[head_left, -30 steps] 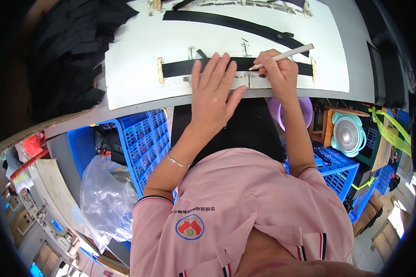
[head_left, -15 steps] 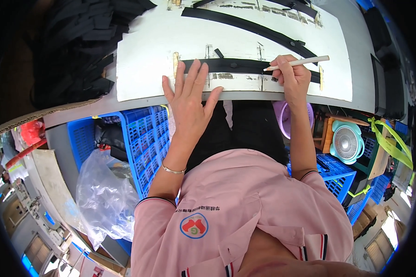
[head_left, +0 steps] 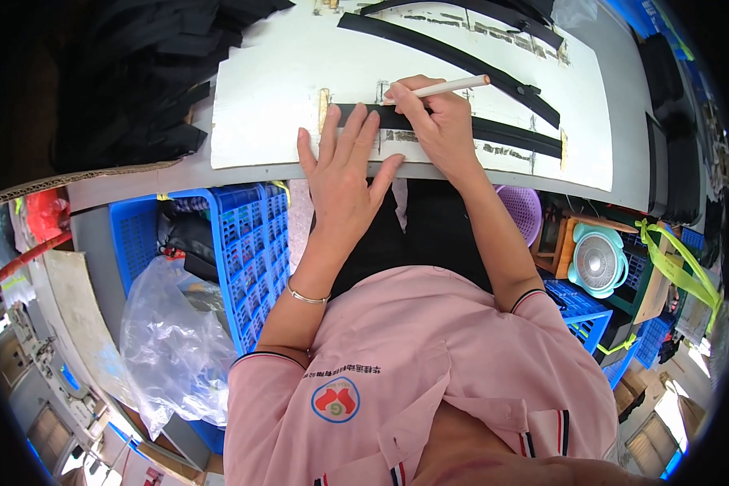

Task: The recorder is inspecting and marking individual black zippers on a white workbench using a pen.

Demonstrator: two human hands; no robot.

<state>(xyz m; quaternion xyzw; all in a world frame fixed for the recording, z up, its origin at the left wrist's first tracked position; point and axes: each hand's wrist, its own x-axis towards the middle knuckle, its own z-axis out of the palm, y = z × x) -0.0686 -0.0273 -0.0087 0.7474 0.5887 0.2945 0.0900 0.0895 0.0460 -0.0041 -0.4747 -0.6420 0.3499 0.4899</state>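
Observation:
A long black strip (head_left: 510, 136) lies across the near part of a white board (head_left: 275, 77) marked with dark lines and tan tape pieces. My left hand (head_left: 340, 166) lies flat with fingers spread, its fingertips on the strip's left end. In my right hand (head_left: 441, 130) is a white marking pencil (head_left: 462, 83), its tip at the strip's upper edge just right of my left fingers. Behind my right hand, part of the strip is hidden. A second black strip (head_left: 454, 65) slants across the board farther back.
A heap of black strips (head_left: 138, 81) fills a cardboard box at the left. Under the table edge stand a blue crate (head_left: 251, 243) with a clear plastic bag (head_left: 174, 340), a purple basket (head_left: 520, 212) and a teal fan (head_left: 598, 261).
My right hand has moved left along the strip with the pencil, from near its right part to beside my left fingers. My left hand stays on the strip's left end.

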